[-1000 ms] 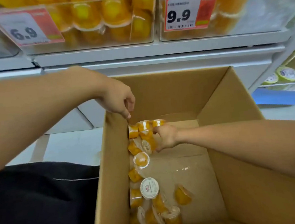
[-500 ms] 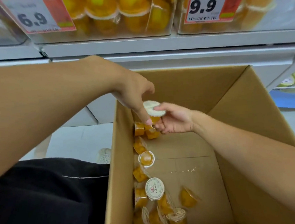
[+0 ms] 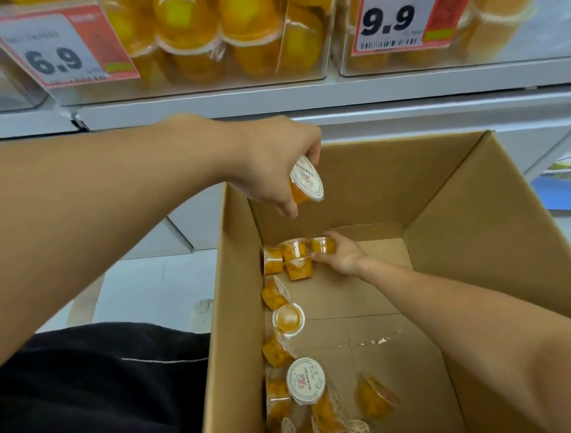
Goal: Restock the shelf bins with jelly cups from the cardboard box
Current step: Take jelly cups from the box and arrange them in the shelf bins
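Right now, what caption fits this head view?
Left hand holds a fruit cup; right hand grips a second cup in cardboard box.

Left hand (image 3: 273, 164), right hand (image 3: 343, 256), forearms (image 3: 106, 213) bare; black trousers (image 3: 87, 402), thin white stripe (image 3: 162, 360); white mesh shoe (image 3: 201, 315).

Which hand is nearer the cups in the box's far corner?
Right. The right hand grips one of those cups; the left hand holds a lidded cup above them.

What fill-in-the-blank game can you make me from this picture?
The left hand holds a fruit cup above a cardboard ____.
The right hand grips a second cup at its ____ end.
The right-side price tag reads ____.
Missing words: box, far, 9.9.
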